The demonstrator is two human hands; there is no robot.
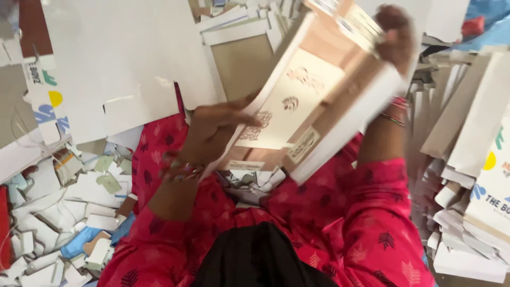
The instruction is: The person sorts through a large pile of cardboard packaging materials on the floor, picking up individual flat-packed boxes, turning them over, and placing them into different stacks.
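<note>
Holding a flat cardboard box blank (313,101) up over the lap, the person grips it at two ends: the left hand (212,130) is clenched on its lower left edge, fingers (249,119) wrapped over the white border, while the right hand (396,40) is clamped on the upper right corner. The blank is tilted, with its cream printed panel facing the camera, brown ornamental motifs on it, tan inner panels and white flaps folding around the sides; it is somewhat blurred, so finer detail cannot be read. It hangs in the air above the red patterned garment (361,212), touching nothing but the two hands.

Judging by the grip, the step in hand looks like folding or squaring up the blank, with the side flaps partly raised. A next move would call for both hands to press the panels along their creases evenly, keeping the corner aligned so the board does not buckle.

Around the person, a large white sheet (122,58) lies to the left, cardboard offcuts (79,212) litter the floor below it, and a stack of flat white box blanks (473,180) stands on the right.
</note>
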